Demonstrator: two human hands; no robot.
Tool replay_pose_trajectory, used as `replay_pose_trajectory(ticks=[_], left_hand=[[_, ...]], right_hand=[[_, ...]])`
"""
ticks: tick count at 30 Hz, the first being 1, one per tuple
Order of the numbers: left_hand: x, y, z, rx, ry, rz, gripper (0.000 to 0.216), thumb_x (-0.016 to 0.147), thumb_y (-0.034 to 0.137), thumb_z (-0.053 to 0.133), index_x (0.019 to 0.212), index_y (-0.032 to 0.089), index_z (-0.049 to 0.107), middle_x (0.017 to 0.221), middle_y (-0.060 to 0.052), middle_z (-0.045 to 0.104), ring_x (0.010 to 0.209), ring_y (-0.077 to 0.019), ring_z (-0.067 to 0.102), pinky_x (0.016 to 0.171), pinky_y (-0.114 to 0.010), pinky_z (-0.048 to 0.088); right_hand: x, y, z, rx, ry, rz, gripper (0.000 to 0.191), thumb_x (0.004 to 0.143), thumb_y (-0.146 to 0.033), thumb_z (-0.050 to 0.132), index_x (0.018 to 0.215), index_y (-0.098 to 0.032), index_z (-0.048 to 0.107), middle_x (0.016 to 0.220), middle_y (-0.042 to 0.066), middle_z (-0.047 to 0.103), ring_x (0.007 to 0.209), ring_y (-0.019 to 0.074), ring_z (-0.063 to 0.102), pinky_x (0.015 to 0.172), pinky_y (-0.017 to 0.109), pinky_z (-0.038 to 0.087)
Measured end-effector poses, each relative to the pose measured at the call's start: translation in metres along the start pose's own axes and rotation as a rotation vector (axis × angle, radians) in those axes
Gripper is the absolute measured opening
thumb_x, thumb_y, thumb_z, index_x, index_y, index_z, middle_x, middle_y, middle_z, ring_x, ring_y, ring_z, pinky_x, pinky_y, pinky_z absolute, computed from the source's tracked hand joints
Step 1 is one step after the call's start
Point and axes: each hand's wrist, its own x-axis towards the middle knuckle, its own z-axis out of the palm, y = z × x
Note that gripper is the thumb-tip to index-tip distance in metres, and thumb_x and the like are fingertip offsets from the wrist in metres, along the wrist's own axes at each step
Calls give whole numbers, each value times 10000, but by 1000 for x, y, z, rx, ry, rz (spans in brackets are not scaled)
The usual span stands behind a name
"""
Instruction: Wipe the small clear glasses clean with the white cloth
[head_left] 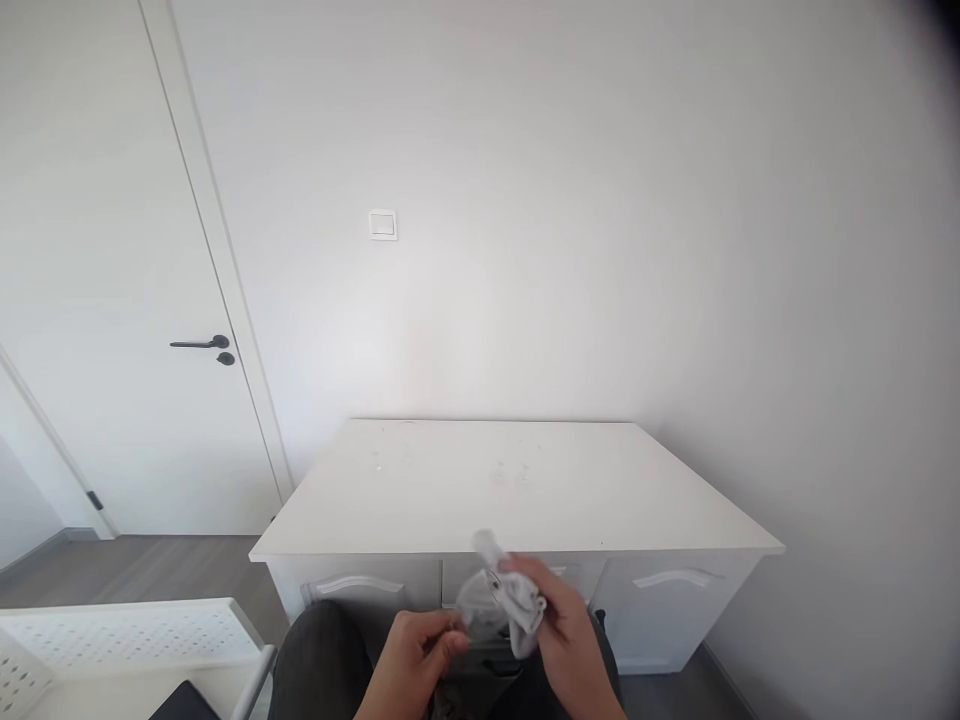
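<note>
Just in front of the white cabinet's front edge, my right hand is closed around a bunched pale grey cloth. A soft end of it sticks up to the left, and another part hangs below my fingers. My left hand is closed in a pinch at the left side of the cloth, where a thin, see-through-looking part is smeared by motion. Its fingertips seem to touch that edge. What kind of cloth item it is, I cannot make out. Both hands are above my lap, between my dark-clothed knees.
The white cabinet stands against the wall, with panelled doors below its top. At lower left is a white perforated cart with a dark flat object in it. A closed white door with a black handle is at left.
</note>
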Motion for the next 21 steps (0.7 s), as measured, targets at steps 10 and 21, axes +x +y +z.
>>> replay_pose_trajectory(ticks=[10, 21], left_hand=[[-22, -1, 16, 194, 70, 0, 325, 941, 399, 522, 785, 187, 713, 663, -50, 669, 633, -202, 619, 607, -250, 379], [-8, -10, 5, -668, -361, -335, 733, 760, 838, 596, 505, 152, 551, 368, 56, 349, 338, -45, 219, 410, -252, 78]], right_hand=[[-25, 5, 26, -223, -162, 142, 781, 804, -259, 736, 1532, -327, 463, 1352, 93, 668, 1202, 353, 642, 1033, 439, 514], [8, -40, -8, -174, -518, -98, 371, 845, -294, 743, 1211, -353, 755, 1054, 61, 774, 972, 290, 704, 1102, 494, 410]])
